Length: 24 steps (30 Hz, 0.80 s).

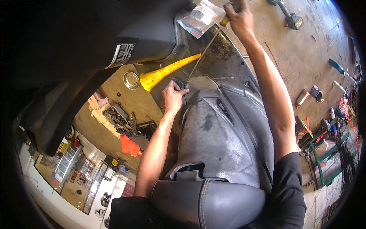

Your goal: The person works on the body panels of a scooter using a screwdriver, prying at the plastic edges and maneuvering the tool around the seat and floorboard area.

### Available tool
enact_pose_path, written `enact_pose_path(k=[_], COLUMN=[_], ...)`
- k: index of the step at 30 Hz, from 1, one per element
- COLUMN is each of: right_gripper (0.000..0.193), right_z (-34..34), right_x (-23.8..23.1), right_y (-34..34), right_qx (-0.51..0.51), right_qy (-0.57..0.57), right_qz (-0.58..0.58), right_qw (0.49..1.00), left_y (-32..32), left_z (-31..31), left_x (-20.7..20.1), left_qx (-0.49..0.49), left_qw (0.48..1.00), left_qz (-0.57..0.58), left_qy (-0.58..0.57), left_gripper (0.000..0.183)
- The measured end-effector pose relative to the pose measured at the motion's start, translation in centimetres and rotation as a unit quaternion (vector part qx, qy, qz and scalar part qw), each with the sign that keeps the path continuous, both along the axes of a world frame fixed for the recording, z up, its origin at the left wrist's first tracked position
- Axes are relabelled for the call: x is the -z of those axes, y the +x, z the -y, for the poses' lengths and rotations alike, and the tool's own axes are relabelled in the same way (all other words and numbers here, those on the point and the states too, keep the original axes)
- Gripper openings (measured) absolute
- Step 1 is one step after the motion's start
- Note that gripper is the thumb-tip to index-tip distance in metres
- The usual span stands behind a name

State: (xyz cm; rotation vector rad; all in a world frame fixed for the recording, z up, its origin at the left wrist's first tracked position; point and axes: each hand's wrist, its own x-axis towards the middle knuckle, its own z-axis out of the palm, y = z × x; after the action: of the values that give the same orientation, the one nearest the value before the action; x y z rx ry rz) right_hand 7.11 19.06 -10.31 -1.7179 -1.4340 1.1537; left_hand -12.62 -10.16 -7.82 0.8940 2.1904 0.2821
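Note:
A long screwdriver (204, 54) slants across the footboard of a dark grey scooter (213, 126). At the top of the view my right hand (240, 21) is wrapped round its yellow-and-dark handle, partly hidden by my fingers. My left hand (174, 95) pinches the shaft near its tip, at the left edge of the scooter's central body panel. The tip itself is hidden. Just above my left hand lies a yellow funnel (164, 72), its narrow end close to the shaft. A clear plastic bag (200, 17) rests on the footboard's far end, beside the handle.
The black seat (209, 202) is nearest me. A round metal dish (131, 80), a tray of metal parts (115, 115) and an orange cloth-like item (130, 145) are on the left floor. At right are a power tool (293, 21), cans (316, 93) and a green rack (320, 164).

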Motion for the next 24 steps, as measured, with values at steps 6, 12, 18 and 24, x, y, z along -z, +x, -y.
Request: enact_pose_path(k=[6,12,18,24], right_gripper=[0.04,0.027,0.032,0.034], right_z=[-0.9,-1.4,-2.3,-1.4], right_x=[5.6,3.9,2.8,-0.7], right_y=[0.2,-4.5,-6.3,-11.1], right_qx=[0.015,0.025,0.021,0.183], right_qy=[0.006,0.113,0.158,0.058], right_qz=[0.06,0.082,0.06,-0.105], right_qw=[0.998,0.99,0.985,0.976], left_y=[1.9,2.2,2.3,1.8], left_z=[0.6,0.4,-0.7,-0.5], left_x=[0.8,1.0,0.9,0.8], left_qx=[-0.007,-0.034,-0.039,-0.027], left_qw=[1.0,0.999,0.999,0.998], left_qz=[0.001,-0.029,-0.03,-0.052], left_qy=[0.021,0.001,-0.02,-0.031], left_gripper=[0.041,0.041,0.042,0.042])
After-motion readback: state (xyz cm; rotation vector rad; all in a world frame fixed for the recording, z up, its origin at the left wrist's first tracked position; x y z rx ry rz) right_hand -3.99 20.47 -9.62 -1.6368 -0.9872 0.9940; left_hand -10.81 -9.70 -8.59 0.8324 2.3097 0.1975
